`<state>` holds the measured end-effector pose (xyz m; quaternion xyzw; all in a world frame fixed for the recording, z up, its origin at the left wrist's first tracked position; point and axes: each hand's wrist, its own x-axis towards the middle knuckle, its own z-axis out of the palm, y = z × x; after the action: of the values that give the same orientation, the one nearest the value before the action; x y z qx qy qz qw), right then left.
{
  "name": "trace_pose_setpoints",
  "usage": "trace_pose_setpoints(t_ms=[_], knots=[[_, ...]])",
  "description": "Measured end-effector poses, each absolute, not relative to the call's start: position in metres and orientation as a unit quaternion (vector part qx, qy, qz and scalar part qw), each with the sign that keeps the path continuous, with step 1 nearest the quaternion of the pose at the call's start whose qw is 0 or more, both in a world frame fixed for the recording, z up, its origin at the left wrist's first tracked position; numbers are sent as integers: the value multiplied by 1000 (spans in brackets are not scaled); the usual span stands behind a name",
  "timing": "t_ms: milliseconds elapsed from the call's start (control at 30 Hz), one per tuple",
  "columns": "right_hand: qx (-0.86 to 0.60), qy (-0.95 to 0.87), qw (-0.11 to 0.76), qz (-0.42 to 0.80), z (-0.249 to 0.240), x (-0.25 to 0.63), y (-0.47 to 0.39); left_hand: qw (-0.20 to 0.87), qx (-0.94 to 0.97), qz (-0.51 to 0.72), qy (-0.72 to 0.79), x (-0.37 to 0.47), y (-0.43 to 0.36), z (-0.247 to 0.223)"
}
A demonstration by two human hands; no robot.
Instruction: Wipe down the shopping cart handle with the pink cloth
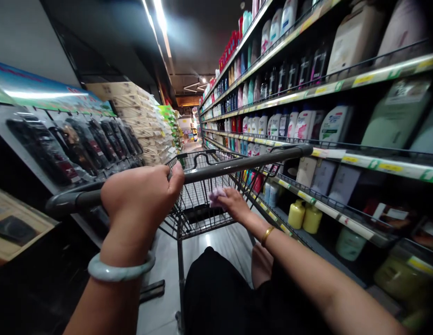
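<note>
My left hand [138, 190] is wrapped round the dark grey handle [237, 163] of a shopping cart. A pale jade bangle [120, 270] circles that wrist. Lower and to the right, my right hand [233, 204] is closed on a crumpled light purple cloth [217, 197], just behind the wire frame of the cart's basket [202, 225]. Whether the cloth touches the wires I cannot tell. A gold bracelet [267, 235] sits on the right wrist. The part of the basket that shows beyond the handle has a wire grid floor.
Shelves [342, 160] of shampoo and pump bottles run along the right side of the aisle. On the left hang packaged dark goods [87, 139], with stacked cartons [132, 116] beyond. Pale floor tiles [160, 270] lie beneath the cart, and the aisle stretches ahead.
</note>
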<state>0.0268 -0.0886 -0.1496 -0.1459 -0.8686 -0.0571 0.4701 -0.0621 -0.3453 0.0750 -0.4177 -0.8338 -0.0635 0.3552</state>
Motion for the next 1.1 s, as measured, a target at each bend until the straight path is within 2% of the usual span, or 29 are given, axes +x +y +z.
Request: trace_pose_setpoints(t_ms=[100, 300, 367, 500, 567, 767, 833, 900, 967, 1033, 1100], knots=[[-179, -862, 473, -38, -158, 24, -88, 339, -421, -57, -839, -61, -346, 78], [-170, -768, 617, -2, -107, 34, -97, 357, -407, -54, -839, -59, -348, 77], [-192, -761, 619, -12, -119, 36, -95, 366, -407, -48, -835, -58, -349, 76], [-218, -797, 563, -6, -170, 35, -91, 371, -415, -36, -830, -58, -352, 76], [-219, -790, 572, -1, -177, 37, -91, 367, -411, -31, -834, -59, -351, 77], [-240, -692, 681, -19, -118, 70, -86, 374, -392, -20, -840, -61, -348, 76], [-259, -673, 693, -6, -115, 75, -80, 377, -393, -25, -838, -60, -347, 76], [-274, -673, 682, 82, -132, 74, -76, 375, -395, -29, -838, -60, -347, 76], [-289, -648, 660, 248, -159, 69, -77, 373, -391, -29, -841, -60, -347, 76], [-303, -572, 649, 401, -186, 60, -81, 373, -381, -25, -846, -60, -347, 76], [-308, -496, 645, 494, -204, 47, -88, 376, -374, -23, -848, -61, -346, 75]])
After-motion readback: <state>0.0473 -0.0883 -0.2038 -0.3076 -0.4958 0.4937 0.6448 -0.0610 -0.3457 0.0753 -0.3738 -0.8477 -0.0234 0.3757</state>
